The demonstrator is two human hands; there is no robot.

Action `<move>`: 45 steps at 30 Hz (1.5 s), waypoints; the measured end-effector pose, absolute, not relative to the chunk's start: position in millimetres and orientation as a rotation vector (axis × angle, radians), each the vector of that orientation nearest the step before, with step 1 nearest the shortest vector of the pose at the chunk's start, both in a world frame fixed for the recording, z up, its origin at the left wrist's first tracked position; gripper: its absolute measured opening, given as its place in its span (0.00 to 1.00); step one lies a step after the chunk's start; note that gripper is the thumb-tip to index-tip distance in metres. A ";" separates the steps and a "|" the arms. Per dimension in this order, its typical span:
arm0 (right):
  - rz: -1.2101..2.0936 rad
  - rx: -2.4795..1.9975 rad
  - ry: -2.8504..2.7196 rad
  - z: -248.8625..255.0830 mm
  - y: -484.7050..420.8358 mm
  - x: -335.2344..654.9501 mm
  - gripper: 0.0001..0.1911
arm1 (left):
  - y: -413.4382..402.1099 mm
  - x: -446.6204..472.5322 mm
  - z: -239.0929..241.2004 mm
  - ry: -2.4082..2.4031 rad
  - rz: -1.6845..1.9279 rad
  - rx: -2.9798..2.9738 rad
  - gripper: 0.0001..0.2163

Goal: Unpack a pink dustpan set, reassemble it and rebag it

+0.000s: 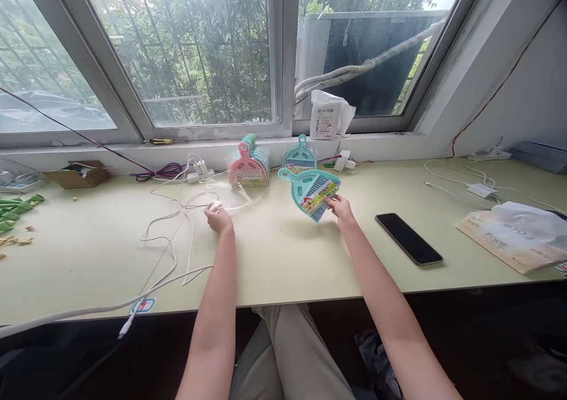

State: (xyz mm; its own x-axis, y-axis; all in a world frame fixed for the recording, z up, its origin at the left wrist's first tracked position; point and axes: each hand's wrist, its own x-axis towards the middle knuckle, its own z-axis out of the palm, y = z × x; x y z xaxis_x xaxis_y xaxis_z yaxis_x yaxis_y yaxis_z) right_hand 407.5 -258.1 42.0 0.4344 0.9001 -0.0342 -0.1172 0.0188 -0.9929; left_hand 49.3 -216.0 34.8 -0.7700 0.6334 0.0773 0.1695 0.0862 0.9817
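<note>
Holding one teal dustpan set above the tabletop, right hand pinched on its edge; left hand apparently closed on one clear bag. Two stacks behind.

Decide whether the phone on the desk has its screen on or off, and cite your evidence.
Off. The phone lies flat on the desk, its screen uniformly black, with no lit content.
</note>
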 end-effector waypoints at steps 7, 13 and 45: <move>1.023 -1.269 -0.829 34.1 -256.6 389.7 0.22 | -233.8 97.0 49.8 1.844 1.832 1.380 0.21; 1.180 -1.302 -1.080 33.6 -262.3 360.0 0.14 | -238.7 152.1 24.6 1.091 1.243 1.393 0.24; -0.098 -1.626 -2.036 29.9 -278.0 318.7 0.16 | -241.1 155.2 20.7 1.254 0.996 1.721 0.14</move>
State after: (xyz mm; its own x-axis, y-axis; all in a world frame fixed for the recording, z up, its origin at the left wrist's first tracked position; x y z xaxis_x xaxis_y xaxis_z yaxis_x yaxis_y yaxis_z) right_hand 318.7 -278.0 29.9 -0.1374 0.8868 0.4413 0.9251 0.2741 -0.2627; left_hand 155.2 -241.1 20.7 0.2097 0.9663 0.1491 0.3638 -0.2186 0.9055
